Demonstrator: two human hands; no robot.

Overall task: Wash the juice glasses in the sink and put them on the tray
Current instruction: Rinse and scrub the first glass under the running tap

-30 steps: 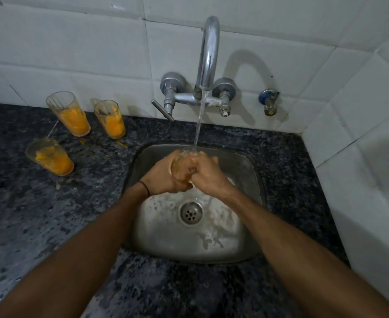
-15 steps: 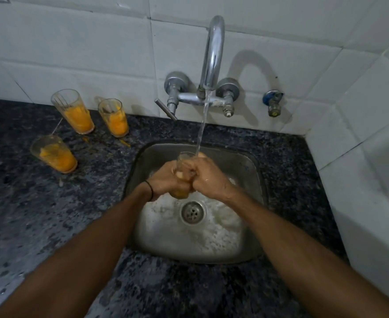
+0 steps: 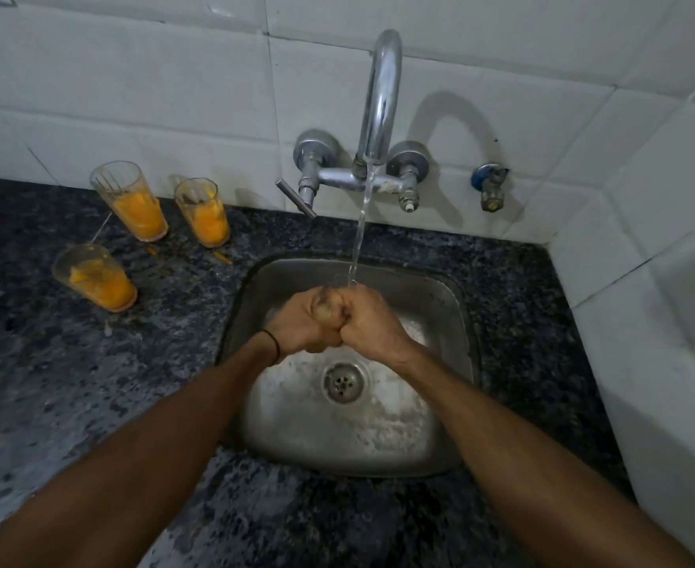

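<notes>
Steel sink [image 3: 452,321] set in a dark speckled worktop [image 3: 51,383]: above it both hands are wrapped tight around one juice glass [image 3: 324,311], left hand [image 3: 303,321] and right hand [image 3: 372,321] pressed together, the glass almost hidden between them under the tap's [image 3: 382,100] running water [image 3: 360,223]. Three glasses with orange juice [image 3: 132,202] stand on the worktop to the left.

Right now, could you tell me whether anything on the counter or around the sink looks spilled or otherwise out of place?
Yes. Orange smears lie on the counter beside the three juice glasses, so juice seems to have spilled there. No tray is in view. The glass held by the left hand and right hand under the tap looks normal.
</notes>
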